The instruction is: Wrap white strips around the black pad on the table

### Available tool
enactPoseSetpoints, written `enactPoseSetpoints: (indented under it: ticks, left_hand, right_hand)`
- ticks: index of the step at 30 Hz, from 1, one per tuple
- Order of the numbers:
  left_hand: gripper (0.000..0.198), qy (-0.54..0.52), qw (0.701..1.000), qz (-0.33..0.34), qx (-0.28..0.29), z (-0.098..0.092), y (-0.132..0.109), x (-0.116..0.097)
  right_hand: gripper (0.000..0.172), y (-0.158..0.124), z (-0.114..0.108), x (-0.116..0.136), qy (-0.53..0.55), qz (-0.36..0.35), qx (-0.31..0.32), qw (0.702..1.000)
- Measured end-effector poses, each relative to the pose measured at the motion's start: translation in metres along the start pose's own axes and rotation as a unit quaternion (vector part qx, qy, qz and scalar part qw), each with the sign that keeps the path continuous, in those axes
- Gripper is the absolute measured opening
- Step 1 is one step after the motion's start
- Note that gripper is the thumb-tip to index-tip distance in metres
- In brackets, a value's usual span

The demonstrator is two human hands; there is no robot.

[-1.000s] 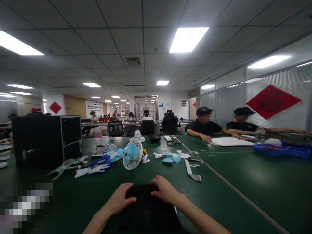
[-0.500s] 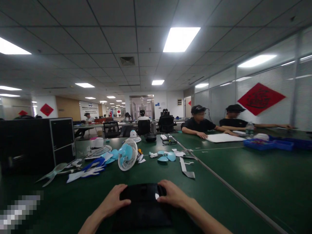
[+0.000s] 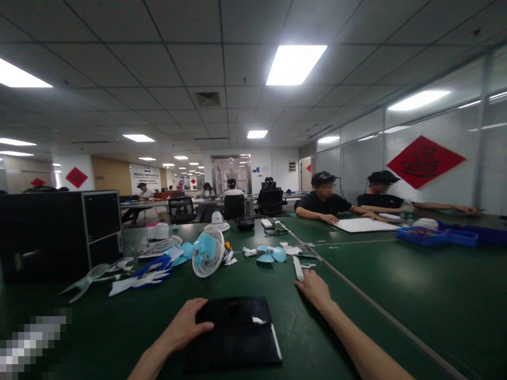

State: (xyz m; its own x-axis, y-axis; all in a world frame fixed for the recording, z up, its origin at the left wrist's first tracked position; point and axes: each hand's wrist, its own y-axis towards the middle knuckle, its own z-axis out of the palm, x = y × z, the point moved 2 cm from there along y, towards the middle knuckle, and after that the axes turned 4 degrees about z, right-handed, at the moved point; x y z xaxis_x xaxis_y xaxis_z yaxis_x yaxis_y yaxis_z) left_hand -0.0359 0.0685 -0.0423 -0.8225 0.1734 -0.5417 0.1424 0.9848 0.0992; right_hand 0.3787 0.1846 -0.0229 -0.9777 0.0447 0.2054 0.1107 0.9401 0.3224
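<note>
A flat, glossy black panel (image 3: 237, 340) lies on the green table in front of me, with a small white patch near its right side and a pale right edge. My left hand (image 3: 184, 324) grips its left edge, thumb on top and fingers at the far corner. Farther off to the right, my right hand (image 3: 315, 289) is closed over the near part of a grey-white strip (image 3: 298, 268); its fingertips are partly hidden. Just behind that hand lies a small white clip-like piece (image 3: 308, 266).
A white fan with blue blades (image 3: 208, 250), a loose blue fan blade (image 3: 271, 254) and white-blue gloves (image 3: 140, 279) lie beyond the panel. A black computer case (image 3: 59, 235) stands left. Blue trays (image 3: 422, 236) and two people are at the right. A seam strip (image 3: 356, 289) crosses the table.
My right hand has left the panel's right side and moved forward and right onto the grey-white strip. The left hand stays at the panel's left edge.
</note>
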Motion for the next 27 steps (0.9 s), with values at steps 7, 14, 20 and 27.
enactPoseSetpoints:
  ticks: [7,14,20,27]
  left_hand:
    - [0.085,-0.001,1.0,0.003,0.009,-0.002,-0.001,-0.003]
    - [0.085,0.011,1.0,0.017,-0.002,-0.001,0.001,-0.004]
    - [0.084,0.008,1.0,0.013,-0.01,-0.002,-0.001,-0.008]
    - [0.084,-0.01,1.0,0.008,-0.011,-0.001,-0.002,-0.004]
  right_hand:
    - [0.022,0.001,-0.003,-0.003,0.005,0.018,-0.003,1.0]
    - [0.028,0.006,-0.05,-0.043,0.023,0.097,-0.053,0.994]
    - [0.028,-0.02,-0.088,-0.032,0.148,0.051,-0.179,0.971]
    - [0.036,-0.053,-0.098,0.024,0.384,-0.081,-0.106,0.914]
